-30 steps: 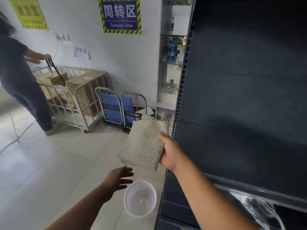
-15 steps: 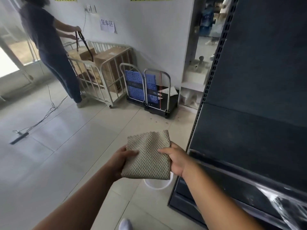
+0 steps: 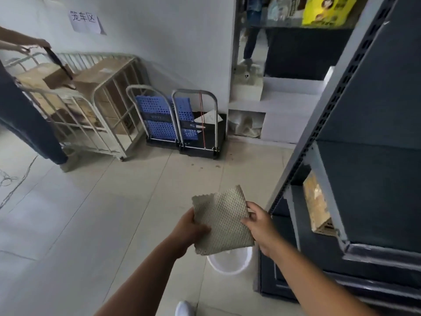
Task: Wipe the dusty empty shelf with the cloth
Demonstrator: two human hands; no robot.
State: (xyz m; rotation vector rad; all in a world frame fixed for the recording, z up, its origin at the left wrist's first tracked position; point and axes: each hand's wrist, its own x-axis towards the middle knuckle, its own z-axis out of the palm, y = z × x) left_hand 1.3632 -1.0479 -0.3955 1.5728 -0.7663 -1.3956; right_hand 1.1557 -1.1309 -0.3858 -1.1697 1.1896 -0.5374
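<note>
The tip of my white shoe (image 3: pixel 184 308) shows at the bottom edge, on the pale tiled floor (image 3: pixel 91 213). Above it, my two bare forearms reach forward. My left hand (image 3: pixel 190 228) is closed on the left edge of the beige, waffle-textured folded cloth (image 3: pixel 222 221), thumb on top and fingers beneath it. My right hand (image 3: pixel 260 226) grips the cloth's right edge, thumb on its upper face, the other fingers partly curled behind and only loosely spread. The cloth is held flat between both hands, in the air, one corner pointing away from me.

Directly below the cloth, partly hidden by it, a round white plastic bucket (image 3: pixel 230 262) stands on the floor, just beside the foot of the dark grey metal shelf unit (image 3: pixel 376 179). That unit fills the right side of the view; its perforated upright (image 3: pixel 328 110) runs diagonally upward. The cloth is near the unit's left edge, not touching it. Whether dust lies on the shelf boards cannot be told.

Further off, two folded hand trolleys with blue perforated panels (image 3: pixel 168 119) lean at the white wall (image 3: pixel 170 42). Left of them stands a white wire cage cart loaded with brown cardboard boxes (image 3: pixel 86 103). Another person in dark clothing (image 3: pixel 25 119) stands at the cart, hands on a dark strap.
</note>
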